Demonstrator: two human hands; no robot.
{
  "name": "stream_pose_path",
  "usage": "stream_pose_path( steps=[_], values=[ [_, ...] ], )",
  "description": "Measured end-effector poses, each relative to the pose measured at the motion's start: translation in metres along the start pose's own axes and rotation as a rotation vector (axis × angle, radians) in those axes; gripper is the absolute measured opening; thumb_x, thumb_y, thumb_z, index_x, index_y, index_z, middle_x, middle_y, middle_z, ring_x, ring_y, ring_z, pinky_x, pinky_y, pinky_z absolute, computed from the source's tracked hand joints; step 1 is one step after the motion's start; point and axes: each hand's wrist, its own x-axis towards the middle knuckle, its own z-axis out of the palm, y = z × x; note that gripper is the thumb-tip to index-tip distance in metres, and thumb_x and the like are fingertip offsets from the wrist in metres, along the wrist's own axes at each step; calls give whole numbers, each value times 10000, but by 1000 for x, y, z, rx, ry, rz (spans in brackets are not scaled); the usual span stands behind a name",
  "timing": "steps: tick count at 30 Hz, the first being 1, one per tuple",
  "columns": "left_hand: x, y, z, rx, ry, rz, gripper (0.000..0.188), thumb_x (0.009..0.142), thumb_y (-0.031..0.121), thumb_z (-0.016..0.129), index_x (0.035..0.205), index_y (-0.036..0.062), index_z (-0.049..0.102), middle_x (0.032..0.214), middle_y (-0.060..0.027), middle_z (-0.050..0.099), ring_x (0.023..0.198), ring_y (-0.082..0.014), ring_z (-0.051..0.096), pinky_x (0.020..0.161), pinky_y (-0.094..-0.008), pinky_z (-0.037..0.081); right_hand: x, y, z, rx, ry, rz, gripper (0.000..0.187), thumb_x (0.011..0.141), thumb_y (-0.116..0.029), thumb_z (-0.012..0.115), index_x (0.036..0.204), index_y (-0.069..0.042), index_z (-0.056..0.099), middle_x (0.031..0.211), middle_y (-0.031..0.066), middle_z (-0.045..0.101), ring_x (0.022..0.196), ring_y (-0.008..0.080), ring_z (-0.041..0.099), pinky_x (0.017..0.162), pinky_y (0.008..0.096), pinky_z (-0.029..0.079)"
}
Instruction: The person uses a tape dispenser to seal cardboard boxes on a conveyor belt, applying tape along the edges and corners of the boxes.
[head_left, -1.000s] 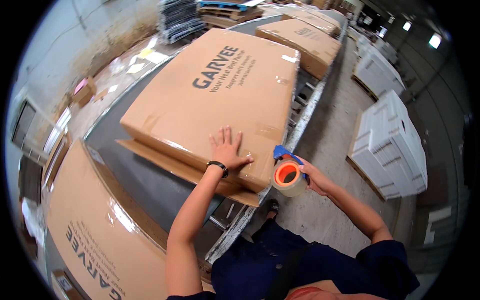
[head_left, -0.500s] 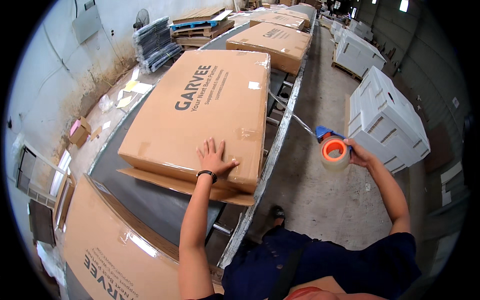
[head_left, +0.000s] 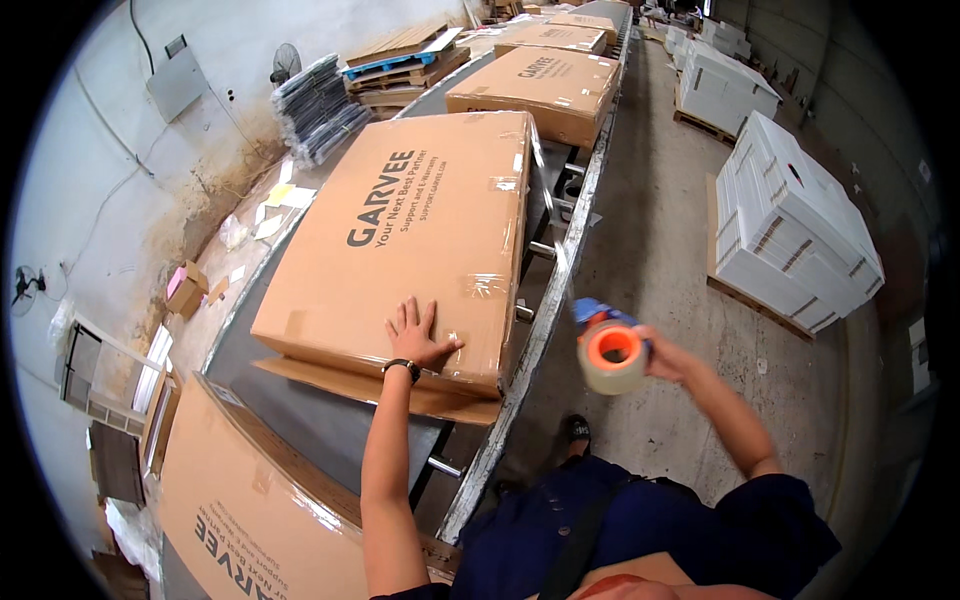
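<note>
A large flat brown cardboard box lies on the conveyor, its near end flap sticking out. My left hand rests flat on the box's top near that end, fingers spread. Beyond the conveyor's right rail, my right hand grips a blue tape dispenser loaded with a roll of clear tape on an orange core. A strip of clear tape stretches from the box's far right edge down to the dispenser. The dispenser handle is mostly hidden behind the roll and my fingers.
Another carton lies at the near left, and more cartons stand farther along the conveyor. The metal rail runs along its right side. White stacked blocks stand on a pallet across the floor, at right.
My right hand has moved left with the tape dispenser, toward the box's right side and the rail. The tape strip now hangs closer to the box. My left hand stays flat on the box.
</note>
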Motion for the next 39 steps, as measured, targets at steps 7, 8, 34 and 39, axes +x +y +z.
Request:
stream_pose_path(
  steps=[7, 8, 34, 39],
  values=[
    [8, 7, -1, 15, -27, -6, 1027, 586, 726, 610, 1413, 222, 270, 1492, -174, 85, 1376, -354, 48, 1047, -595, 18, 71, 35, 85, -28, -43, -134, 616, 896, -385, 465, 1418, -139, 250, 1348, 98, 390, 1216, 204, 398, 890, 444, 430],
    [6, 6, 0, 21, -36, -2, 1027, 586, 726, 610, 1413, 222, 270, 1492, -174, 85, 1376, -354, 48, 1047, -595, 18, 72, 39, 83, -17, -39, -131, 616, 896, -385, 465, 1418, -139, 250, 1348, 98, 390, 1216, 204, 398, 890, 444, 430],
    [4, 4, 3, 24, 8, 18, 994, 597, 667, 637, 1409, 221, 278, 1489, -179, 96, 1373, -363, 57, 1044, -602, 27, 85, -16, 105, -481, 38, 70, 413, 878, -426, 460, 1219, -197, 500, 1028, 20, 564, 826, 107, 567, 605, 292, 490],
    [9, -4, 7, 17, 33, 37, 1017, 581, 751, 584, 1402, 223, 300, 1481, -194, 108, 1368, -371, 67, 1040, -612, 31, 42, 59, 136, -441, -90, -326, 511, 914, -229, 508, 1395, -208, 337, 1329, 47, 459, 1191, 154, 424, 1008, 289, 334]
  ],
)
